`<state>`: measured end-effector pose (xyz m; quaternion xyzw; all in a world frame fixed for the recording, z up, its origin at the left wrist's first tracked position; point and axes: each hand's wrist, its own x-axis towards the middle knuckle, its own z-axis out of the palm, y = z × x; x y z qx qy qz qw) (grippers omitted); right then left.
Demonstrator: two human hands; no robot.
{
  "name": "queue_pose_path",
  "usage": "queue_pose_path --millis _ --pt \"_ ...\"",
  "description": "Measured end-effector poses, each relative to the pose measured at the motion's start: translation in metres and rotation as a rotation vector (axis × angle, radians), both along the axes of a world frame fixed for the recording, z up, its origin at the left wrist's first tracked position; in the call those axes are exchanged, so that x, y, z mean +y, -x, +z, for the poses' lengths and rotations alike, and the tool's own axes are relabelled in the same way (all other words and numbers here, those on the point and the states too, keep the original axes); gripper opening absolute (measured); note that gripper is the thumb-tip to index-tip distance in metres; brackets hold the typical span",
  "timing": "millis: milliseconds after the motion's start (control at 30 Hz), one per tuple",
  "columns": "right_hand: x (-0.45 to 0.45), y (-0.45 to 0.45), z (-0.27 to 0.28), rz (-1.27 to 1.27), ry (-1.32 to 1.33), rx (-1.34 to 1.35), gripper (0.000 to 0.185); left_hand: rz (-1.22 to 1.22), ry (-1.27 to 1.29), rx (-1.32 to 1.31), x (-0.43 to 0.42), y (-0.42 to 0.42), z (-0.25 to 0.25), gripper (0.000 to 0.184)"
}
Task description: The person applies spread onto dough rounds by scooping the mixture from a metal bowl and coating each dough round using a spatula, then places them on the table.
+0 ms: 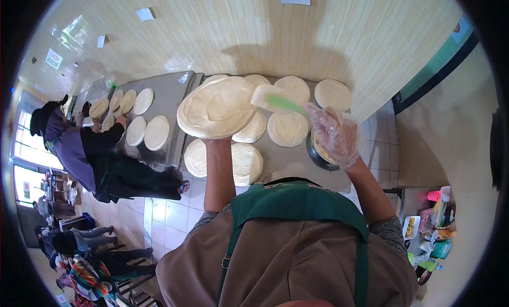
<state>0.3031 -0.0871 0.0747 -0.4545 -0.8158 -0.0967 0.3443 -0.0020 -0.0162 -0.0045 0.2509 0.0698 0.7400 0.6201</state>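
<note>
My left hand [217,142] is mostly hidden beneath a round, flat base [214,108] with a pale cream spread on top, and bears it up above the table, slightly tilted. My right hand [335,134], in a clear plastic glove, is closed around a spatula [287,104] with a green part and a cream-coated blade. The blade's tip meets or overlaps the right edge of the raised base; I cannot tell if it touches. Under the right hand stands a dark bowl [322,159] with pale cream inside. Several similar coated rounds [287,130] lie on the table around.
The grey table [283,166] runs along a wood-patterned wall [212,31]. To the left, a co-worker [79,148] in an apron handles rounds at another table [159,102]. More people [95,254] are at lower left. A side table at right holds containers [411,227] and packages.
</note>
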Motion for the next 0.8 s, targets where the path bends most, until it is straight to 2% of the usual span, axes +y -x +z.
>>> queue_pose_path --millis 133,333,433,533,633,733,800 --pt "-0.008 0.005 -0.001 0.049 0.031 -0.007 0.045 -0.032 -0.009 0.001 0.001 -0.001 0.004 0.067" --pt "0.054 -0.020 -0.004 -0.114 0.121 0.159 0.033 -0.154 -0.039 -0.003 -0.001 -0.008 0.015 0.067" --pt "0.090 -0.022 -0.004 0.110 0.442 0.517 0.028 -0.222 -0.054 -0.002 -0.005 -0.017 0.019 0.067" --pt "0.099 -0.019 0.007 0.256 0.548 0.507 0.029 -0.248 -0.063 -0.010 -0.009 -0.020 0.022 0.067" --pt "0.079 -0.017 0.031 0.281 0.577 0.363 0.025 -0.227 -0.073 -0.024 -0.012 -0.016 0.023 0.068" --pt "0.043 -0.028 0.024 0.185 0.470 0.178 0.024 -0.195 -0.079 -0.042 -0.009 -0.010 0.022 0.068" --pt "0.027 -0.036 0.025 0.227 0.637 0.191 0.022 -0.191 -0.085 -0.053 -0.006 -0.008 0.021 0.068"
